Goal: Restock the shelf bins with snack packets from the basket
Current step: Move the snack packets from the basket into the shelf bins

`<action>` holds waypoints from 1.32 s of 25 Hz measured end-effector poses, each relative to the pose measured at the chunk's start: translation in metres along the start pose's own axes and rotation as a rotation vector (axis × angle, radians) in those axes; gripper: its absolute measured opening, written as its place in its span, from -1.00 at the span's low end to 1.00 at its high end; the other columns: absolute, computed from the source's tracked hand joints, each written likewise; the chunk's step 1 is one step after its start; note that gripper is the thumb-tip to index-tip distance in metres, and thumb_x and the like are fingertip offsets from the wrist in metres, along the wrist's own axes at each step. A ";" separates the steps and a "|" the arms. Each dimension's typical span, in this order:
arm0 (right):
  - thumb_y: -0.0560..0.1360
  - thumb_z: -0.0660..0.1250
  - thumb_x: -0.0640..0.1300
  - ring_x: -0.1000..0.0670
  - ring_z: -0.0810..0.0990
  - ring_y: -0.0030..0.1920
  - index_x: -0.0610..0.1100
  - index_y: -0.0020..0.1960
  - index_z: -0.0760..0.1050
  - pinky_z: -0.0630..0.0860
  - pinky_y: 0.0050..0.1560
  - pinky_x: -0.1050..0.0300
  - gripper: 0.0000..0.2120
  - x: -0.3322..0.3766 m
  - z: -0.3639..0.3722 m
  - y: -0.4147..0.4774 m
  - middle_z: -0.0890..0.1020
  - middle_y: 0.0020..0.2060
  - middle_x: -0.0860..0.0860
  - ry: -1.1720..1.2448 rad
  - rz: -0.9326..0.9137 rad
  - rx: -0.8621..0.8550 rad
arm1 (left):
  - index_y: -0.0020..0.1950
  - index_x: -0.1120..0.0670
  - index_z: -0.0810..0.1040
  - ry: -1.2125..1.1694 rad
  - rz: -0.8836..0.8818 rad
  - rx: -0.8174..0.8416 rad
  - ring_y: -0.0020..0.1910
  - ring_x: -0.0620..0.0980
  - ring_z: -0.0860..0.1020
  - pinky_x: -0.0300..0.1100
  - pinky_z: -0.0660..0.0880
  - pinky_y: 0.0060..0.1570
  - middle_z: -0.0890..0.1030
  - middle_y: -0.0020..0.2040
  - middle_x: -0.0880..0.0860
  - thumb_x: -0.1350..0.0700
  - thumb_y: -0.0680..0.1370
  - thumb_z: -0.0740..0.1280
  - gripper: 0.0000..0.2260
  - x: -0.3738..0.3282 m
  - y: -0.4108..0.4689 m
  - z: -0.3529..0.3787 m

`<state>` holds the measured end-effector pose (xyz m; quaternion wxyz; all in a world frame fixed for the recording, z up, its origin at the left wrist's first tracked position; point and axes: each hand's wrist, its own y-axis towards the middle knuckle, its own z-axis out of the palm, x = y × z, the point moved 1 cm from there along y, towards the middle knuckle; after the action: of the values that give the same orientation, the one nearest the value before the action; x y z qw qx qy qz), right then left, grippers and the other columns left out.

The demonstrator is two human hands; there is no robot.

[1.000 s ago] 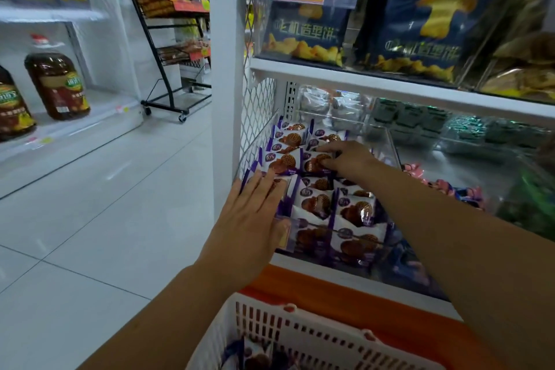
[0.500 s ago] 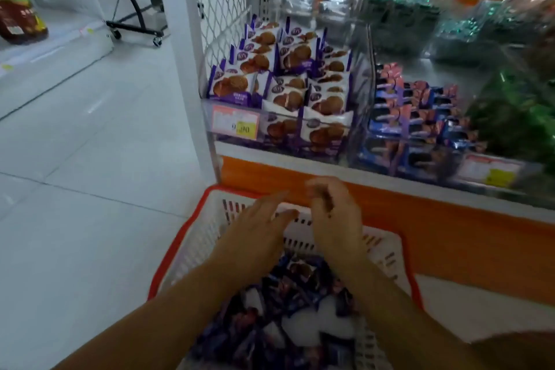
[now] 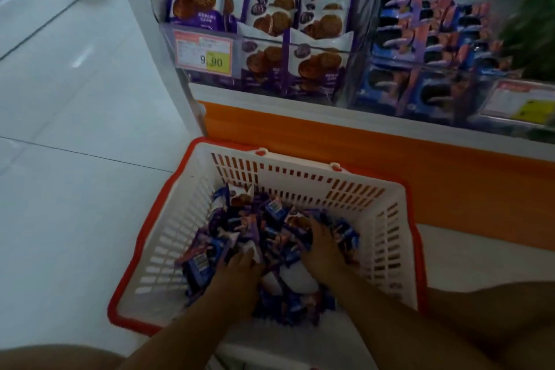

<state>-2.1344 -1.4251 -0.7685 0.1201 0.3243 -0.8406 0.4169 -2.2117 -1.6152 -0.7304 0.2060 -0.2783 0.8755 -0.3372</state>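
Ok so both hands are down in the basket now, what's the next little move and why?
Probably close the right hand on the waffle-cookie packet under its fingertips and lift it out. Both it and the left hand rest on the mixed packets in the basket, with no clear grip visible. That packet matches the purple cookie bin above the price tag.

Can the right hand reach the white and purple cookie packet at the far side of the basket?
Probably yes: the right hand is already inside the white slotted plastic basket, and nothing covers the white and purple cookie packet.
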 end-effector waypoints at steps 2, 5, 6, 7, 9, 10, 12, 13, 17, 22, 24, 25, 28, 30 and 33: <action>0.59 0.28 -0.11 -0.23 0.54 0.15 0.14 0.57 -0.23 0.52 -0.08 0.03 -0.19 0.003 0.009 0.012 -0.09 0.58 -0.07 -0.049 0.009 0.006 | 0.57 -0.05 0.11 -0.027 -0.020 -0.020 0.56 0.14 -0.02 0.17 0.11 0.48 -0.06 0.60 0.08 -0.04 0.62 0.20 -0.45 0.002 0.003 0.004; 0.60 0.21 0.05 -0.27 0.25 0.45 0.21 0.54 -0.30 0.30 0.37 -0.22 -0.23 0.003 0.026 0.021 -0.06 0.58 -0.11 -0.275 0.059 0.015 | 0.56 -0.07 0.11 -0.075 -0.044 -0.019 0.56 0.14 0.00 0.15 0.13 0.48 -0.04 0.60 0.08 -0.06 0.62 0.20 -0.46 0.004 0.004 0.008; 0.60 0.22 0.06 -0.26 0.14 0.50 0.19 0.55 -0.24 0.16 0.45 -0.24 -0.25 0.004 0.028 0.021 0.00 0.57 -0.12 -0.306 0.061 -0.010 | 0.56 -0.07 0.11 -0.083 -0.052 -0.022 0.56 0.14 0.00 0.14 0.13 0.48 -0.04 0.60 0.08 -0.05 0.62 0.20 -0.47 0.005 0.004 0.008; 0.58 0.25 0.05 -0.25 0.09 0.51 0.15 0.57 -0.14 0.10 0.48 -0.22 -0.27 0.006 0.029 0.020 0.08 0.55 -0.12 -0.299 0.043 -0.057 | 0.56 -0.06 0.12 -0.092 -0.063 -0.031 0.55 0.14 0.01 0.13 0.14 0.48 -0.03 0.60 0.08 -0.04 0.63 0.19 -0.47 0.005 0.004 0.008; 0.56 0.30 0.01 -0.19 0.14 0.49 0.08 0.54 0.09 0.17 0.47 -0.12 -0.37 0.012 0.025 0.017 0.27 0.48 -0.11 -0.245 -0.028 -0.176 | 0.56 -0.04 0.13 -0.120 -0.067 -0.069 0.55 0.14 0.03 0.09 0.14 0.49 -0.01 0.60 0.08 -0.03 0.63 0.18 -0.49 0.004 0.003 0.002; 0.56 0.31 0.00 -0.17 0.19 0.46 0.05 0.50 0.19 0.23 0.45 -0.07 -0.44 0.014 0.022 0.016 0.34 0.44 -0.09 -0.213 -0.063 -0.216 | 0.56 -0.04 0.14 -0.142 -0.063 -0.097 0.55 0.13 0.04 0.07 0.14 0.49 -0.01 0.60 0.08 -0.02 0.64 0.18 -0.50 0.003 0.002 -0.001; 0.58 0.30 -0.04 -0.14 0.36 0.37 -0.01 0.40 0.38 0.35 0.36 -0.01 -0.60 0.019 0.014 0.014 0.48 0.33 -0.08 -0.083 -0.076 -0.258 | 0.56 -0.03 0.15 -0.237 -0.058 -0.131 0.54 0.13 0.08 0.05 0.15 0.49 0.02 0.60 0.07 0.00 0.65 0.17 -0.51 0.000 0.001 -0.008; 0.59 0.29 -0.08 -0.13 0.46 0.27 -0.07 0.32 0.48 0.42 0.29 -0.01 -0.70 0.024 0.009 0.013 0.55 0.26 -0.08 0.050 -0.049 -0.280 | 0.56 -0.02 0.16 -0.306 -0.062 -0.153 0.53 0.13 0.12 0.04 0.19 0.47 0.06 0.59 0.05 0.00 0.65 0.17 -0.53 -0.001 0.003 -0.010; 0.58 0.32 -0.12 -0.15 0.56 0.02 -0.11 -0.08 0.56 0.50 0.15 -0.04 -0.90 0.051 -0.008 -0.006 0.62 0.03 -0.12 0.504 0.050 -0.309 | 0.46 0.03 0.34 -0.726 -0.121 -0.286 0.25 0.12 0.48 0.00 0.46 0.24 0.39 0.44 0.06 -0.01 0.64 0.21 -0.61 0.000 0.009 -0.020; 0.49 0.43 -0.20 -0.07 0.61 -0.04 -0.10 -0.03 0.54 0.57 0.01 0.02 -0.90 0.071 -0.030 -0.036 0.61 -0.10 -0.06 0.876 -0.008 -0.189 | 0.53 0.01 0.28 -1.411 -0.173 -0.325 0.34 0.04 0.46 -0.04 0.47 0.27 0.40 0.45 0.00 -0.12 0.56 0.33 -0.43 -0.001 -0.003 -0.059; 0.49 0.43 -0.21 -0.12 0.62 0.00 -0.04 0.05 0.52 0.60 0.04 -0.10 -0.81 0.078 -0.041 -0.049 0.60 -0.08 -0.11 0.959 -0.039 -0.130 | 0.41 0.02 0.46 -1.574 -0.084 -0.356 0.20 -0.02 0.57 -0.10 0.57 0.13 0.56 0.31 0.01 -0.03 0.56 0.37 -0.57 0.001 -0.012 -0.073; 0.49 0.43 -0.21 -0.13 0.62 0.03 0.01 0.06 0.51 0.60 0.07 -0.12 -0.79 0.082 -0.047 -0.056 0.60 -0.07 -0.09 0.989 -0.055 -0.105 | 0.35 0.04 0.52 -1.604 -0.052 -0.386 0.14 -0.02 0.61 -0.11 0.59 0.09 0.61 0.23 0.02 0.04 0.57 0.37 -0.65 0.001 -0.017 -0.079; 0.52 0.39 -0.23 -0.13 0.62 0.08 -0.01 0.11 0.56 0.59 0.11 -0.13 -0.78 0.091 -0.063 -0.074 0.62 0.04 -0.07 1.010 -0.095 -0.053 | 0.29 0.08 0.57 -1.663 0.044 -0.445 0.10 -0.01 0.64 -0.08 0.60 0.10 0.66 0.16 0.05 0.16 0.58 0.35 -0.73 -0.002 -0.034 -0.094; 0.54 0.36 -0.23 -0.21 0.62 0.07 -0.05 0.13 0.57 0.57 0.10 -0.22 -0.81 0.100 -0.073 -0.089 0.62 0.04 -0.16 0.954 -0.132 -0.057 | 0.27 0.09 0.58 -1.673 0.112 -0.462 0.09 -0.04 0.64 -0.17 0.61 0.03 0.66 0.14 0.03 0.20 0.58 0.34 -0.75 -0.005 -0.050 -0.107; 0.51 0.41 -0.13 -0.16 0.65 0.00 -0.02 0.09 0.55 0.59 0.06 -0.21 -0.83 0.121 -0.094 -0.116 0.62 0.00 -0.16 0.859 -0.236 -0.108 | 0.14 0.07 0.62 -1.650 0.181 -0.488 -0.02 -0.09 0.67 -0.28 0.58 -0.11 0.71 0.01 -0.01 0.24 0.59 0.31 -0.82 -0.010 -0.077 -0.134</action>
<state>-2.1585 -1.4568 -0.5804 0.5216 0.2089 -0.6923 0.4528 -2.2508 -1.5926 -0.5823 0.7362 -0.4000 0.5126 0.1878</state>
